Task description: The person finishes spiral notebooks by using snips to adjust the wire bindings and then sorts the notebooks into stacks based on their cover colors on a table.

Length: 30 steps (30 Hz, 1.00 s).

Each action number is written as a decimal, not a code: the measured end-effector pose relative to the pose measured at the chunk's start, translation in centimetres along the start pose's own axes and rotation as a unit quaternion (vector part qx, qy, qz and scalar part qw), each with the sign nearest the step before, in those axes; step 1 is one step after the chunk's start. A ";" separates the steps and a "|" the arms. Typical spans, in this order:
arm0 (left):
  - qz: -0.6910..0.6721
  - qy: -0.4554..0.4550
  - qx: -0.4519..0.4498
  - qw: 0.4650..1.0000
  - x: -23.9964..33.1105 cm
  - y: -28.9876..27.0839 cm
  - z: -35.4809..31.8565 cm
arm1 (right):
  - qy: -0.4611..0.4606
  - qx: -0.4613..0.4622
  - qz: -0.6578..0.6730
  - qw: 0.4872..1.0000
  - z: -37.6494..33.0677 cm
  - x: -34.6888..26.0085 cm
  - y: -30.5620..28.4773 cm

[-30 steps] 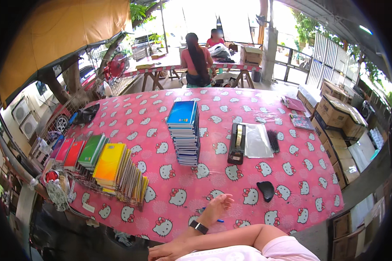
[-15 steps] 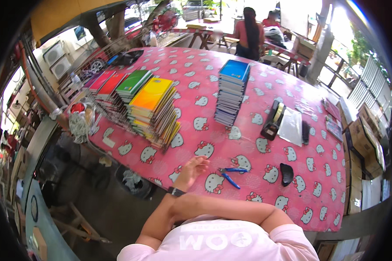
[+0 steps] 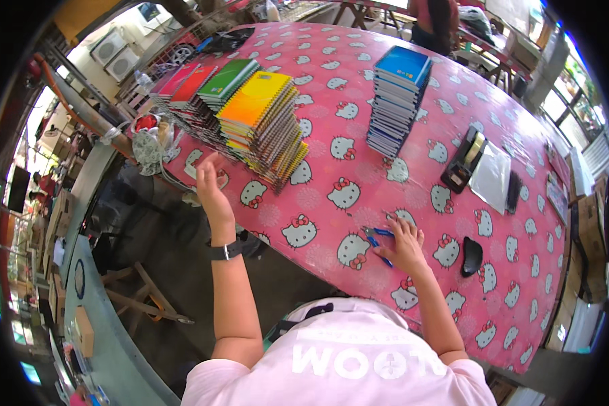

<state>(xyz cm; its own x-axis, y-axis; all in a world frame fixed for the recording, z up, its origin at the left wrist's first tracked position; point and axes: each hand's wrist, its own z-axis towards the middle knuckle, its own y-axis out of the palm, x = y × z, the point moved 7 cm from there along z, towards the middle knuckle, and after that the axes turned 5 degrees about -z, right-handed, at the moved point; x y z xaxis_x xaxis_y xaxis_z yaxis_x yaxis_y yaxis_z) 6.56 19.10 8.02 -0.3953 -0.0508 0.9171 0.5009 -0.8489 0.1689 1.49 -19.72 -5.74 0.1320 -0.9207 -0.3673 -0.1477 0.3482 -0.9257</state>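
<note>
My left hand (image 3: pixel 210 183) is raised with fingers apart at the near edge of the pink patterned table (image 3: pixel 358 101), close to the slanted piles of spiral notebooks (image 3: pixel 250 115), and holds nothing. It wears a dark wristwatch. My right hand (image 3: pixel 404 242) lies on the table over blue-handled scissors (image 3: pixel 375 238), fingers spread on them. A tall stack of blue-covered notebooks (image 3: pixel 396 98) stands farther in on the table.
A black tape dispenser (image 3: pixel 463 162), a clear plastic sleeve (image 3: pixel 492 177) and a small black object (image 3: pixel 471 256) lie to the right. A plastic bag (image 3: pixel 147 145) hangs at the table's left corner. Another person (image 3: pixel 440 20) sits at a far table. Boxes stand at the right.
My head has tipped further down and toward the left. My left hand has lifted off the table toward the notebook piles, while my right hand has come down onto the scissors.
</note>
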 end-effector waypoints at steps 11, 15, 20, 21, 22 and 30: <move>0.197 -0.160 -0.216 0.943 -18.7 -4.9 2.8 | -0.200 -0.092 0.247 0.944 14.3 -10.9 4.9; 0.379 -0.137 -0.292 0.868 -19.5 -1.9 4.1 | -0.141 0.069 0.222 0.962 23.0 -10.5 6.5; 0.305 0.050 -0.260 0.915 -20.7 -2.8 3.4 | -0.180 -0.017 0.385 0.905 29.5 -13.4 7.3; 0.303 0.118 -0.239 0.915 -19.9 -2.1 2.8 | -0.197 -0.045 0.355 0.913 30.2 -13.1 6.9; 0.291 0.065 -0.241 0.923 -20.1 -1.8 2.8 | -0.214 -0.076 0.324 0.918 30.5 -13.2 6.7; 0.252 -0.066 -0.215 0.941 -21.2 -2.2 3.1 | -0.145 -0.136 0.205 0.958 31.0 -14.8 5.8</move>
<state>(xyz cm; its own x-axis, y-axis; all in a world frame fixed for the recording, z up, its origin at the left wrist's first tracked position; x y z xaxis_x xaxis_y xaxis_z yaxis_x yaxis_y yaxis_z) 16.20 23.62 -10.65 -0.0767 -0.4624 0.8834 0.2298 -0.8703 -0.4356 29.06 1.38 -8.44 0.2694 -0.6144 -0.7415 -0.4907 0.5750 -0.6547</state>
